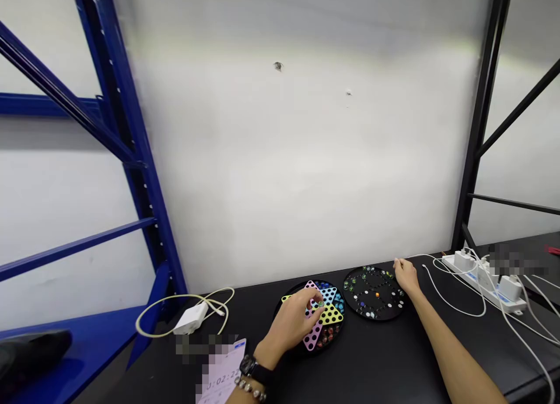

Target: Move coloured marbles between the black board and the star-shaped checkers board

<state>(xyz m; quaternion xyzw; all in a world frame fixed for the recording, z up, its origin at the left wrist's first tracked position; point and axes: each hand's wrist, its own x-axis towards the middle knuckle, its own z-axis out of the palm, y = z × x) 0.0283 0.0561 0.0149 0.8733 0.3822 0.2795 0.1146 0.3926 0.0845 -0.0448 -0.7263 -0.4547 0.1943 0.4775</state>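
My left hand point(294, 317), with a watch point(247, 365) and a beaded bracelet on its wrist, hovers over a round Chinese checkers board point(331, 316) with pink, yellow and blue star points. A small greenish marble point(321, 303) shows at its thumb and fingertips, which are curled around it. Blue and red marbles sit in the board's outer sections. My right hand point(406, 275) is closed at the right rim of a second, black round board point(376, 278) with green, white and other marbles on it. What its fingers hold, if anything, is hidden.
A phone point(224, 372) showing a timer lies at front left, near a white charger point(191, 318) with a looped cable. On the right, a power strip point(485, 281) trails several white cables. A blue rack point(131, 129) stands left; a white wall rises behind.
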